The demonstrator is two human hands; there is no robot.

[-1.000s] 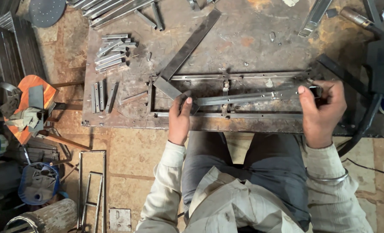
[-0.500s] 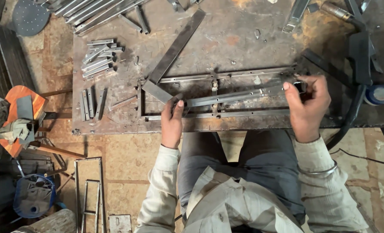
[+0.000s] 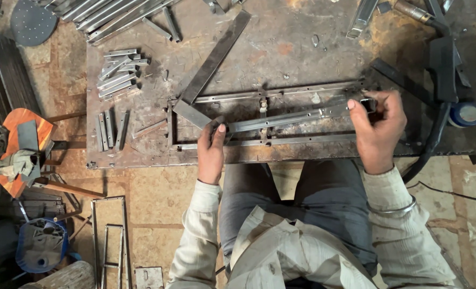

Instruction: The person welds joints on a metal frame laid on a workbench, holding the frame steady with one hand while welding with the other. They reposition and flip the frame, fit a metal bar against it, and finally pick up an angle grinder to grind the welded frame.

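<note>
A long grey metal bar (image 3: 281,121) lies lengthwise inside a thin rectangular steel frame (image 3: 281,94) on a rusty steel worktable (image 3: 297,48). My left hand (image 3: 211,152) pinches the bar's left end, thumb on top. My right hand (image 3: 377,131) grips the bar's right end near the frame's right side. A short cross piece (image 3: 263,107) spans the frame at its middle, under the bar.
A steel square (image 3: 208,69) lies at the frame's left end. Short cut bars (image 3: 117,75) are piled at the table's left, long bars (image 3: 120,16) at the top. A welding torch and black hose (image 3: 441,69) lie right, beside a tape roll (image 3: 465,113). Welded frames (image 3: 108,241) lie on the floor.
Both hands keep their grip on the bar. The view has shifted a little, and the right hand now holds the bar's end slightly higher in the frame.
</note>
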